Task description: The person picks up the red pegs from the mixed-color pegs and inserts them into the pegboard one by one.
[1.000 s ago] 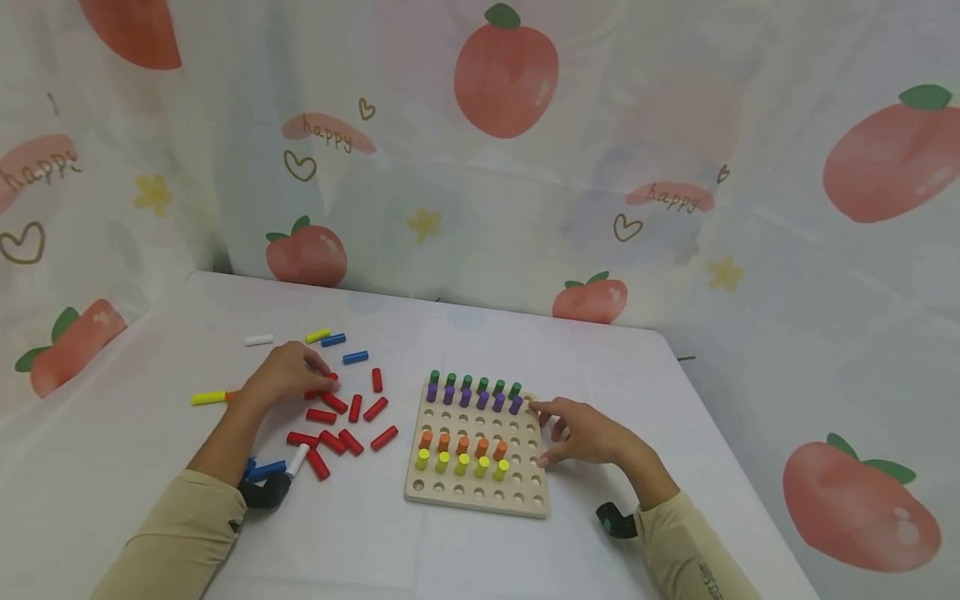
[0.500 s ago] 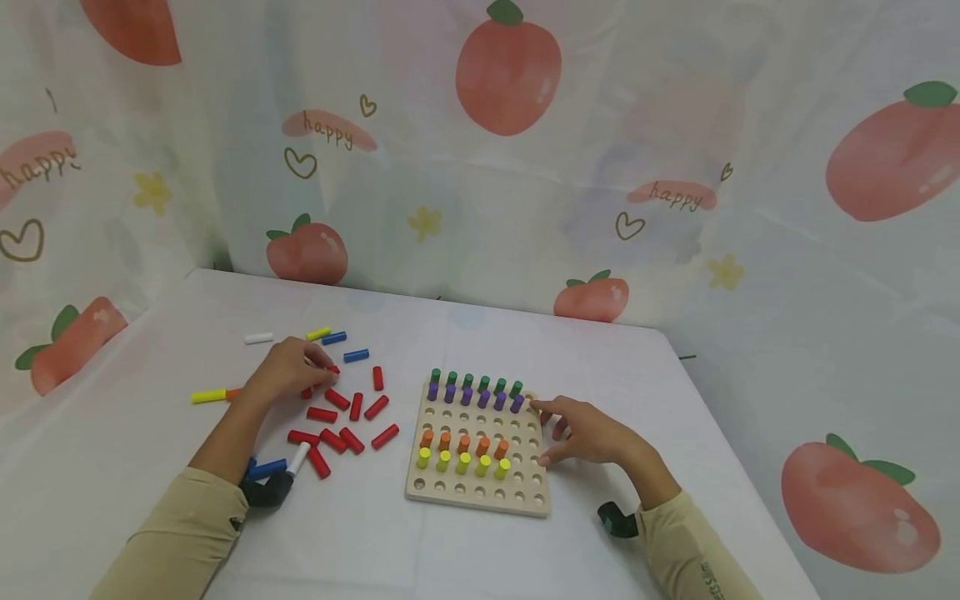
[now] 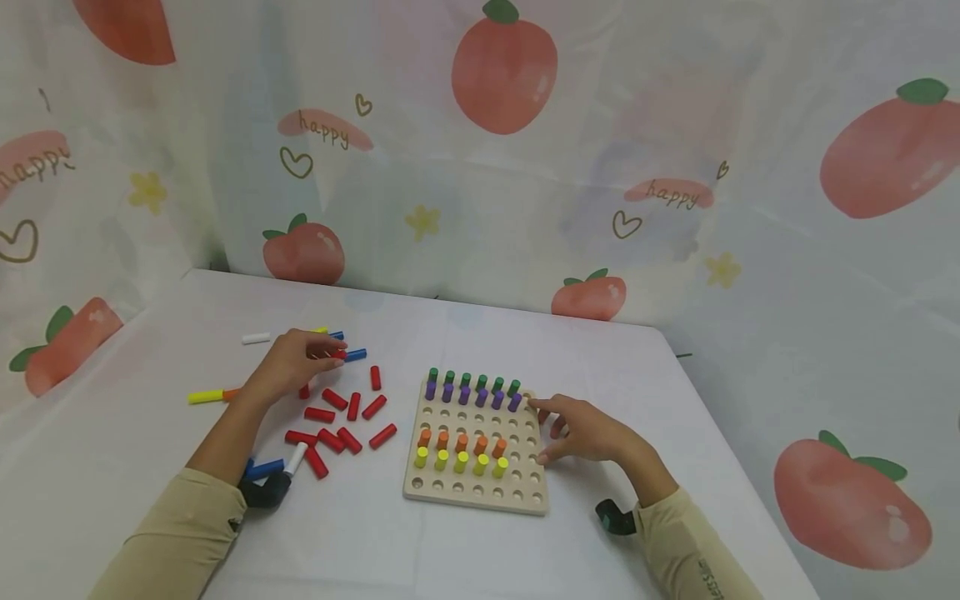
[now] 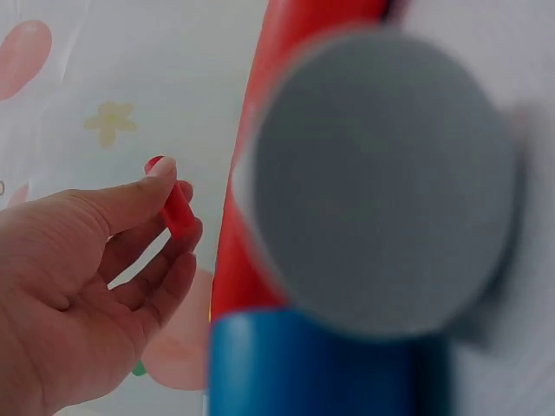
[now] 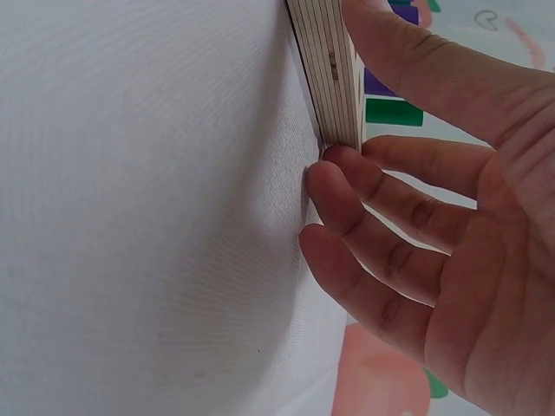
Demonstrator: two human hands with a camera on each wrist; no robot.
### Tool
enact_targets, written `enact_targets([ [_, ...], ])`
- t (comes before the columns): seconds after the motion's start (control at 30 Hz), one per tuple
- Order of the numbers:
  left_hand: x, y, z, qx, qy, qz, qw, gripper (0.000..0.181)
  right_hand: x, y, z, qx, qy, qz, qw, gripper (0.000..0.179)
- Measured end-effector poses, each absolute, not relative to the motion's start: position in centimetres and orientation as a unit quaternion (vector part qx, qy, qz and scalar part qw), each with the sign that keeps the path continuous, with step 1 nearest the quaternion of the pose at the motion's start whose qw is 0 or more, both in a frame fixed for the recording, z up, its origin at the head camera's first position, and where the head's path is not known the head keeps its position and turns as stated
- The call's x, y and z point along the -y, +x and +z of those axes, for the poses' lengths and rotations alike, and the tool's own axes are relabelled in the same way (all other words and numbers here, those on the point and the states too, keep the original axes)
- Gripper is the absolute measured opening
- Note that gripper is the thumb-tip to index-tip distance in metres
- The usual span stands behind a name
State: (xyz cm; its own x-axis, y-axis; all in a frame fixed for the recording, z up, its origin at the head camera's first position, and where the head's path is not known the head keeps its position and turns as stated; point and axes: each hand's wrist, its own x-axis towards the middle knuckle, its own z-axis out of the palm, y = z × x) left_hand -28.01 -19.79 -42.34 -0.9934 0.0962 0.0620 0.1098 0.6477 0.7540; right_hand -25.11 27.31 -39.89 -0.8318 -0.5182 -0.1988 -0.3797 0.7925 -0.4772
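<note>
In the head view my left hand (image 3: 288,367) is raised over the loose pegs at the left. Between thumb and fingertips it pinches a red peg (image 4: 179,212), seen tilted in the left wrist view. A square wooden pegboard (image 3: 480,500) lies flat in mid-table. It bears rows of green (image 3: 466,379), purple (image 3: 464,394), orange (image 3: 462,443) and yellow pegs (image 3: 461,462), among bare holes. At the board's right side is my right hand (image 3: 585,431), fingers relaxed and bent. Its thumb and index finger touch the board's edge (image 5: 325,69).
Several red pegs (image 3: 348,440) lie scattered left of the board. Blue pegs (image 3: 265,469), a white peg (image 3: 256,338) and a yellow peg (image 3: 206,397) lie around them. A large grey round end (image 4: 381,182) fills much of the left wrist view. Patterned cloth (image 3: 480,208) hangs behind the table.
My left hand has lifted the red peg from among the others and moved slightly away and up, toward the blue pegs. The right hand stays at the board's edge.
</note>
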Motion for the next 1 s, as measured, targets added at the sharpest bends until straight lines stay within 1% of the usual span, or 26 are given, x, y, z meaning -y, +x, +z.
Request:
enact_targets([
  [0.27,19.4,-27.7,-41.9,0.907,-0.089,-0.410,0.022,0.032,-27.0,-25.2,-39.9,-0.936,-0.233,-0.211,0.158,0.084],
  [0.53,18.2,-27.8,-41.5,0.906,-0.125,-0.402,0.035,0.029,-27.1,-25.1,-40.0,-0.934,-0.237,-0.214,0.159,0.084],
  [0.67,17.5,-27.7,-41.5,0.903,-0.143,-0.404,0.042,0.028,-27.1,-25.1,-40.0,-0.934,-0.232,-0.221,0.159,0.087],
  [1.0,15.3,-27.5,-41.5,0.895,-0.151,-0.416,0.055,0.027,-27.0,-25.0,-40.0,-0.938,-0.218,-0.219,0.157,0.089],
])
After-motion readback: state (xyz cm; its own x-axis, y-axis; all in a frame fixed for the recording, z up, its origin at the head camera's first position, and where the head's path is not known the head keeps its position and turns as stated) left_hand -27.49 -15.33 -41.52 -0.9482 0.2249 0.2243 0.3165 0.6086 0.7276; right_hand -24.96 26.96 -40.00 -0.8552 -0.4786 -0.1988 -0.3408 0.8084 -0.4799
